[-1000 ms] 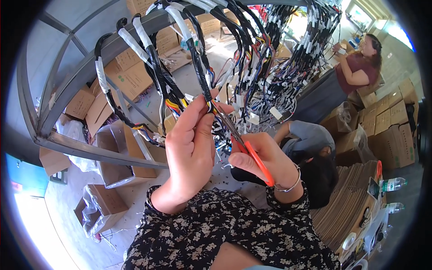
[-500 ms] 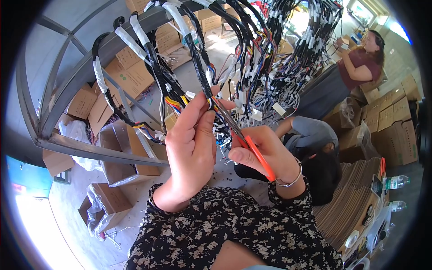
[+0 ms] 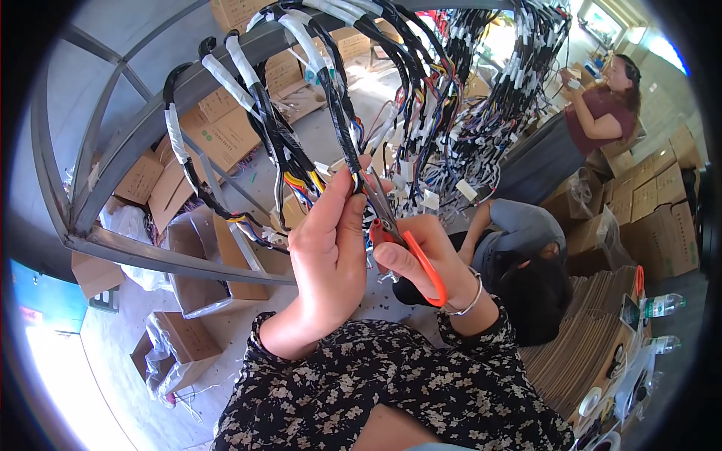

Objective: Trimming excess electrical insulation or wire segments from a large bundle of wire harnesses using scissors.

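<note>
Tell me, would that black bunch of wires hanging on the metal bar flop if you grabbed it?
Probably floppy: the wire bundle droops over the metal bar and bends where the left hand pinches it. Likely light, since fingers alone hold it. The taped parts look grippy, so it probably won't slip.

Left hand point(image 3: 331, 263) gripping black wire harness point(image 3: 342, 143), right hand point(image 3: 421, 263) holding orange-handled scissors point(image 3: 402, 240)
</note>
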`<state>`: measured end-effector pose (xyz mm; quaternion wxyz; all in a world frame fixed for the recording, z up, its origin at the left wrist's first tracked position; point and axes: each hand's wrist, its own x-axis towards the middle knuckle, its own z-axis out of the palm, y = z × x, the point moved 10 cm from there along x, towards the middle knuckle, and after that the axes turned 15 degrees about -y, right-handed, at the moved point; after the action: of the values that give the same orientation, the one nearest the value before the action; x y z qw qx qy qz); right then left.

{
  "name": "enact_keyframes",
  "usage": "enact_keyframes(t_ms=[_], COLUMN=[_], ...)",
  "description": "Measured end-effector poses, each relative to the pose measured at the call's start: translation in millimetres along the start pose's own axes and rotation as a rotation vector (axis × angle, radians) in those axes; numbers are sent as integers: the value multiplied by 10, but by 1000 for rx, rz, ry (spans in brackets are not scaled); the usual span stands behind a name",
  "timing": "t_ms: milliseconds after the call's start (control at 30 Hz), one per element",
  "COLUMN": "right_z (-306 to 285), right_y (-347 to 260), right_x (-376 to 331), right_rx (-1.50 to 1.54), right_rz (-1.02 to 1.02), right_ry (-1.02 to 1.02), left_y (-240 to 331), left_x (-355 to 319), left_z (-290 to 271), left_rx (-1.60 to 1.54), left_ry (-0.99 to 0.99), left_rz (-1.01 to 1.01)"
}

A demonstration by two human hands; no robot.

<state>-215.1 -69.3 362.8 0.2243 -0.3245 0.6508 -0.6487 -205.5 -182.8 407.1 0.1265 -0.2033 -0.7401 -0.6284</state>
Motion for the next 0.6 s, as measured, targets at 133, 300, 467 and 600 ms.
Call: enact_keyframes(t_ms=[133,300,467,600], right_z=[40,124,145,118], right_y=[17,85,67,-14], right_x=[44,76,52,9], right_rx=[67,225,330,245], right_rz=[-56,-69,-52,2], right_ry=[17,-11,-5,-72], left_y=[9,32,-22,14], left_x=[-17,9,13,41], left_z=[-38,-45,-17,-8], left_rx=[113,-18,-3,43], left_ry=[36,-16,-45,-55], left_rz=[44,-26,-76,-61])
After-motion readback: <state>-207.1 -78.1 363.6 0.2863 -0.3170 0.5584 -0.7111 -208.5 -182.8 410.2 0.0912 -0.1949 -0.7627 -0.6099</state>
